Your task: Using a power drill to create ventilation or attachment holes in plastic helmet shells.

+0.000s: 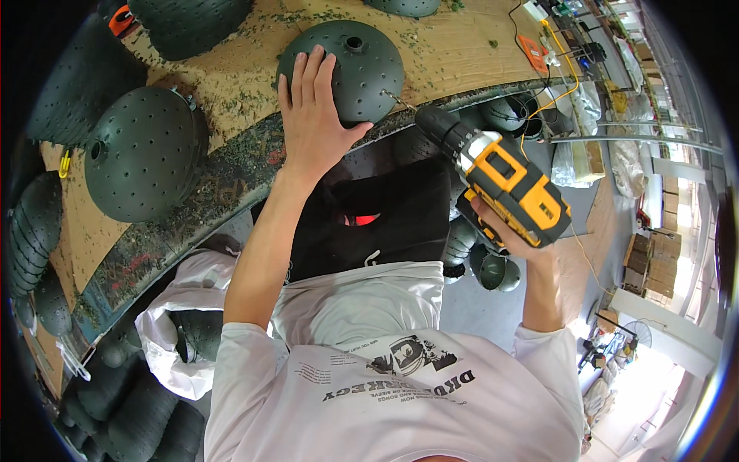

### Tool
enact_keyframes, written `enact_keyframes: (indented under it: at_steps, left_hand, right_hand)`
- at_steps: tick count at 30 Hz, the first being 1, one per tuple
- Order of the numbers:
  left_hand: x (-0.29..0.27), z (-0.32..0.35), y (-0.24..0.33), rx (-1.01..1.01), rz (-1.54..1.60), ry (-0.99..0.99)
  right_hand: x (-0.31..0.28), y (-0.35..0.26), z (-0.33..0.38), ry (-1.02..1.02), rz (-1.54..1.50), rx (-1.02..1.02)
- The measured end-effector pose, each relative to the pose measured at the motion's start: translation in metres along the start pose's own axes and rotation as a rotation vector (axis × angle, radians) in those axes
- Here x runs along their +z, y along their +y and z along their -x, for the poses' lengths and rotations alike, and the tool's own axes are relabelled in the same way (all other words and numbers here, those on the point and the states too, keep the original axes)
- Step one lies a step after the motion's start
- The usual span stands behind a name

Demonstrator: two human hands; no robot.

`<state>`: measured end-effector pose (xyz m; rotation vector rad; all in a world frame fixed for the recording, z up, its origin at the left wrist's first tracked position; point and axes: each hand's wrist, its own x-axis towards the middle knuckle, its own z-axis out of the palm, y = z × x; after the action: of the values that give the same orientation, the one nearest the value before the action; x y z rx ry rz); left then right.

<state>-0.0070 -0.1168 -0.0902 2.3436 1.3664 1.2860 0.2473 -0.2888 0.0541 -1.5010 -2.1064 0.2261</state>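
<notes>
Nearest the camera, white T-shirt (308, 416) with dark print across the chest. Past it, yellow and black cordless drill (523, 189), held firmly in the right hand (509, 231) with fingers curled around the handle. Points up and to the left, slanting lengthwise from lower right to upper left. Extends mostly forward and left of that grip, with the rear end just above the hand. Shows a black chuck (439, 127), a silver collar (479, 146) and a slim twist bit (400, 101) set against the lower right side of a dark grey-green dome (352, 81); hard to tell whether inside a hole. On the dome's left and near side, left hand (314, 131), spread wide and laid flat. Beneath the dome, brown cardboard (477, 46) at the bench's (165, 235) near edge. Across the rounded surface, many small holes, plus one wider near the top.
</notes>
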Motion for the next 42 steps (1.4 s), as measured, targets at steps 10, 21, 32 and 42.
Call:
enact_keyframes:
  at_steps: [10, 21, 32, 42]
  left_hand:
    - [-0.002, 0.000, -0.001, -0.030, 0.045, -0.006]
    - [-0.001, 0.000, -0.003, -0.036, 0.058, -0.008]
    - [-0.001, 0.000, -0.001, -0.063, 0.070, -0.024]
    - [-0.002, -0.002, 0.001, -0.070, 0.033, -0.059]
  right_hand:
    - [-0.019, -0.003, -0.048, -0.151, -0.173, 0.201]
    - [-0.026, -0.012, -0.063, -0.200, -0.121, 0.166]
    - [-0.042, -0.014, -0.091, -0.289, 0.042, -0.042]
    - [-0.069, -0.017, -0.124, -0.481, 0.176, -0.064]
